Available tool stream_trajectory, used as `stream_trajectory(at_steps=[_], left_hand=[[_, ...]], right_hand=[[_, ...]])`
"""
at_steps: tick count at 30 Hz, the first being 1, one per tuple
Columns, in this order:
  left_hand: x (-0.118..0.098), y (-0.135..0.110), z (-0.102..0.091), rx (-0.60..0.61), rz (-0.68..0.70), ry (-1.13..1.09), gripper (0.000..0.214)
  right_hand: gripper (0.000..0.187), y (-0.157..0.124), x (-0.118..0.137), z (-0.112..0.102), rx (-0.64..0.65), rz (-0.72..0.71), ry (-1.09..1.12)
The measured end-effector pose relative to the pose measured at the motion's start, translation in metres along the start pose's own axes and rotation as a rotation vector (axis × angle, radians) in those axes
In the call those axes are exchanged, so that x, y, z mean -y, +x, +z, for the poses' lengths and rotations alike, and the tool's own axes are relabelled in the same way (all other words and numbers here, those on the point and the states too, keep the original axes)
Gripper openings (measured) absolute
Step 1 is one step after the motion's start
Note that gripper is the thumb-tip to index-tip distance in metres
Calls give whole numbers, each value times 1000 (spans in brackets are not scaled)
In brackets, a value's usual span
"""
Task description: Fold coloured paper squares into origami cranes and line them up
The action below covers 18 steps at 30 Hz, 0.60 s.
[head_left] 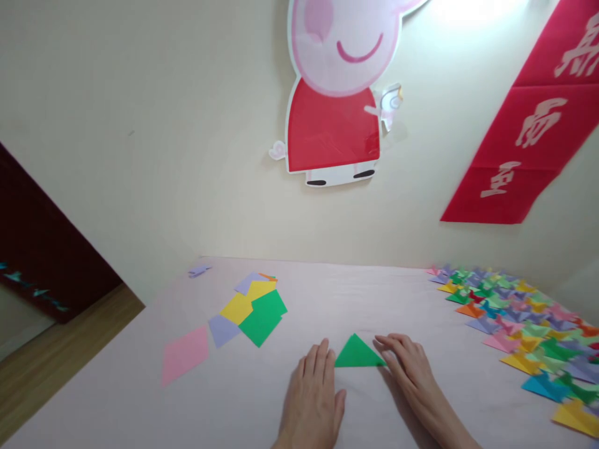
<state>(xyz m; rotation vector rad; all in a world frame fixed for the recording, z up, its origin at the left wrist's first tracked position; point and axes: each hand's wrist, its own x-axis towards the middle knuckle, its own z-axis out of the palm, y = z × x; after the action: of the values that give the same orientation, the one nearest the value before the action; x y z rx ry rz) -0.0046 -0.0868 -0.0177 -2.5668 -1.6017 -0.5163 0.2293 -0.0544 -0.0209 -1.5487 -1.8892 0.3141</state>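
A green paper folded into a triangle (356, 353) lies flat on the pale pink table (327, 293) in front of me. My left hand (314, 399) rests flat on the table with fingers stretched out, its fingertips touching the triangle's left corner. My right hand (408, 365) lies flat as well, fingers extended and pressing the triangle's right corner. Neither hand holds anything.
A loose pile of square paper sheets (253, 308) in green, yellow, purple and orange lies left of centre, with a pink sheet (185, 354) nearer me and a small purple folded piece (199, 270) at the back. Several folded colourful paper pieces (524, 324) cover the right side. A cartoon pig cutout (334, 93) and red banner (528, 125) hang on the wall.
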Motion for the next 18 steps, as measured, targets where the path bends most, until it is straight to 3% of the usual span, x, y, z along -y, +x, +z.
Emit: stream_trajectory(at_steps=[4,9,14,18], left_hand=[[0,3,-1,-51,1,-104,82],[-1,5,-8,-44,46,-238,101],[3,6,-4,29,116,-210,99],[6,7,1,60,184,-196,96]], right_hand=[[34,12,25,10,80,-20,0],[23,19,49,8,149,-103,60],[26,19,45,-3,203,-215,7],[20,21,31,-9,149,-247,-87]])
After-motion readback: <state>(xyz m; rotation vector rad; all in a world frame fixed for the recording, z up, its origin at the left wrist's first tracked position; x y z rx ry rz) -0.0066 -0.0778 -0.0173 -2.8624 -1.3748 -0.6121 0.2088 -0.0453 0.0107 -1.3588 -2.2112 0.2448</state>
